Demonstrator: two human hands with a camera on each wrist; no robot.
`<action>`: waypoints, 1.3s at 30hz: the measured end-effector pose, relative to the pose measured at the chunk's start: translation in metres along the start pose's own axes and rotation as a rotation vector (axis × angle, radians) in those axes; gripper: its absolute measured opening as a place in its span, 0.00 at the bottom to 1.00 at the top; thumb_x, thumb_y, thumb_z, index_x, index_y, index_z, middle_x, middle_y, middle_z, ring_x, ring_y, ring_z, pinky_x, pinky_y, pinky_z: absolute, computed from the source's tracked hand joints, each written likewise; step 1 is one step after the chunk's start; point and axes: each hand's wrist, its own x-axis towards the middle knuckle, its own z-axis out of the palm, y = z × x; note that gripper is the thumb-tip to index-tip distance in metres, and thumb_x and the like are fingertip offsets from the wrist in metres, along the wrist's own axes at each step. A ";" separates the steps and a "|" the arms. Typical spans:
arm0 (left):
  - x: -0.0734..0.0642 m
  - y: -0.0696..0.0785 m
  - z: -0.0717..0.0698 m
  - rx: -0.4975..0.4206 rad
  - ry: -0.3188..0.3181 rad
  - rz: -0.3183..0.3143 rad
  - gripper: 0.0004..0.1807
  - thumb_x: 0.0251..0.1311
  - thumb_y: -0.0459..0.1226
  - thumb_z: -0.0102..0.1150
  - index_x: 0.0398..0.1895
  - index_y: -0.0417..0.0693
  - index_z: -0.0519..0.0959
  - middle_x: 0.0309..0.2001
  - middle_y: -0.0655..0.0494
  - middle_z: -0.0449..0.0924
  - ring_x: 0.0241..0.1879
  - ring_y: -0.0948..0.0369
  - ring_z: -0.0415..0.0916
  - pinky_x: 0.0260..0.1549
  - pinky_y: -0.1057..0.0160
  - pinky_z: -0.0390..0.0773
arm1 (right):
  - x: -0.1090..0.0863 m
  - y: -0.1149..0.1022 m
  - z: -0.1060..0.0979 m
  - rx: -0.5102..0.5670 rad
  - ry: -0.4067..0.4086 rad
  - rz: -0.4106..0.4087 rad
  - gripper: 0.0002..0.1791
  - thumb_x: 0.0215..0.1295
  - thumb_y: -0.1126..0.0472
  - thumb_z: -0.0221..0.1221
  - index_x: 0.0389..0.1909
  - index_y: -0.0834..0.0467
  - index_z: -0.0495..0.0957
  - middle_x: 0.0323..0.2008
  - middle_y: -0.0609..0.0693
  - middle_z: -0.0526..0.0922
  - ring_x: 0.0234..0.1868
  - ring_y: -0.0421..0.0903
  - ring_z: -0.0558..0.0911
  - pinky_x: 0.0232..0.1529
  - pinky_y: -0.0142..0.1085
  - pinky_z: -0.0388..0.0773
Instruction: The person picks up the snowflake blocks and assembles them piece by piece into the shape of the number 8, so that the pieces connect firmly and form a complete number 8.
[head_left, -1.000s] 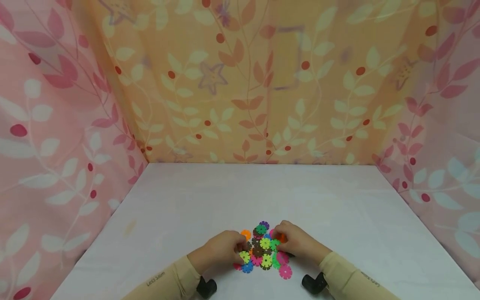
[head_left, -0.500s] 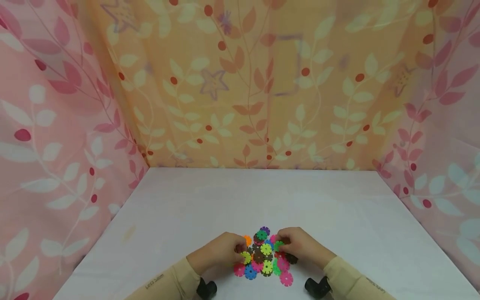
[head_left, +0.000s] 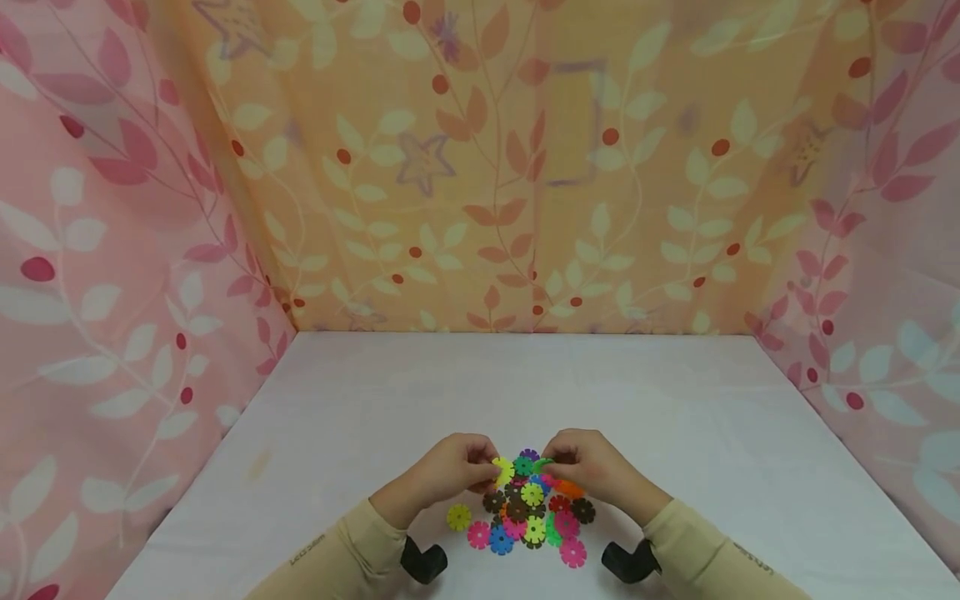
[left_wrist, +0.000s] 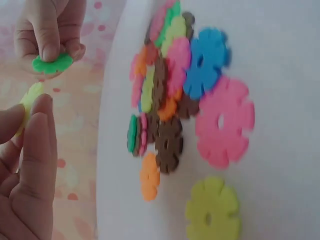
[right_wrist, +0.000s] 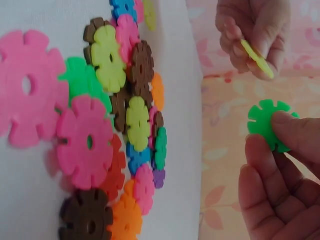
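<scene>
My left hand (head_left: 450,468) pinches a yellow notched plastic disc (head_left: 503,472) between thumb and fingers. A bright green notched disc (right_wrist: 262,122) is pinched in my right hand (head_left: 600,471). Both discs are held up off the table, apart but facing each other, as the left wrist view shows. Below the hands lies a loose pile of similar flower-shaped discs, among them a blue disc (left_wrist: 206,61), a brown disc (left_wrist: 169,145) and a pink disc (right_wrist: 86,142). Each has slots round its rim and a small centre hole. Some discs are partly covered by others.
A yellow disc (head_left: 459,517) lies alone at the pile's left side, and a pink disc (head_left: 573,552) at its near right. White cloth (head_left: 360,400) covers the table. Patterned curtains (head_left: 495,183) close off the back and both sides.
Both hands have lifted up and away from the pile, carrying the yellow and green discs. Another yellow disc now shows on the table at left, where my left hand was.
</scene>
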 end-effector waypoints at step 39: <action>0.000 0.001 0.011 -0.237 0.037 -0.095 0.08 0.57 0.37 0.59 0.31 0.39 0.77 0.29 0.41 0.81 0.23 0.58 0.80 0.27 0.62 0.80 | 0.003 -0.012 0.014 0.013 0.055 -0.099 0.02 0.56 0.60 0.63 0.28 0.54 0.82 0.28 0.40 0.79 0.28 0.34 0.76 0.30 0.29 0.77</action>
